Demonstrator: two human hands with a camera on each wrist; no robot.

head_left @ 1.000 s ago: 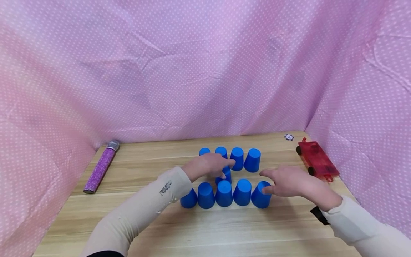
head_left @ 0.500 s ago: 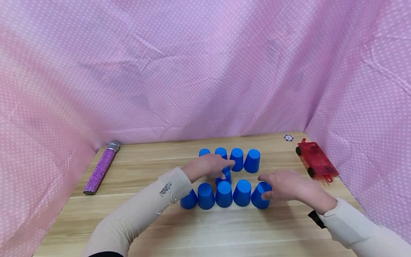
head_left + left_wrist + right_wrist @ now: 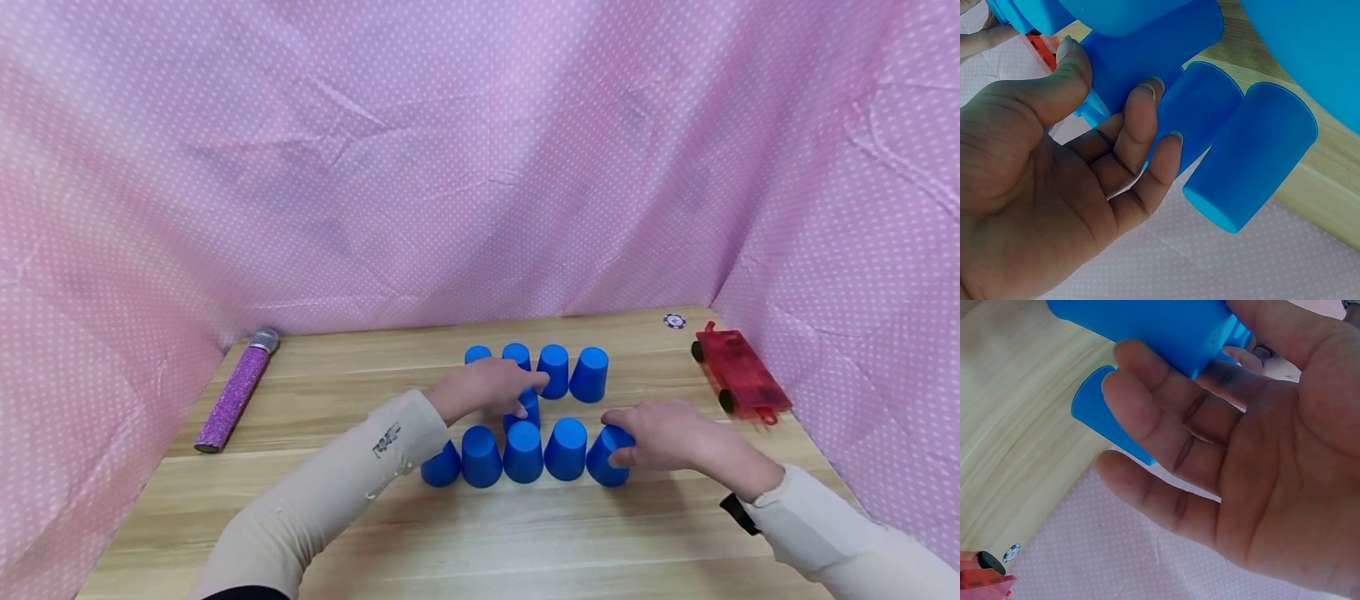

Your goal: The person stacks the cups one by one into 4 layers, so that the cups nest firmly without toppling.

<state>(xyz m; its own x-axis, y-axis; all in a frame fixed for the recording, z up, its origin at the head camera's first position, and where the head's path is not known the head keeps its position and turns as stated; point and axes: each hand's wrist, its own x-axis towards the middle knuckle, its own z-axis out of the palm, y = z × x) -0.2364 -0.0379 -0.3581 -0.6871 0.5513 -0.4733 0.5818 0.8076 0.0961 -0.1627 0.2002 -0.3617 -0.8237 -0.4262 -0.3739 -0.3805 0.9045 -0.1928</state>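
Observation:
Several blue plastic cups stand upside down in the head view, with a front row (image 3: pixel 522 457) and a back row (image 3: pixel 589 377). Between the rows is one more blue cup (image 3: pixel 532 406), partly covered by my left hand (image 3: pixel 480 387), which grips it between thumb and fingers. In the left wrist view, the thumb and fingertips lie along this cup's side (image 3: pixel 1147 59). My right hand (image 3: pixel 667 433) holds the rightmost front cup (image 3: pixel 606 468), thumb on its near side and fingers behind it. That cup's wall (image 3: pixel 1147 325) fills the top of the right wrist view.
A purple glitter microphone (image 3: pixel 238 392) lies at the left of the wooden table (image 3: pixel 337 367). On the right are a red toy cart (image 3: pixel 742 375) with black wheels and a poker chip (image 3: pixel 675 321). Pink dotted cloth (image 3: pixel 480 167) surrounds the back and sides.
My right hand has moved slightly left and closed in around the rightmost front cup. My left hand stays at the middle cup, and the cups have not visibly shifted.

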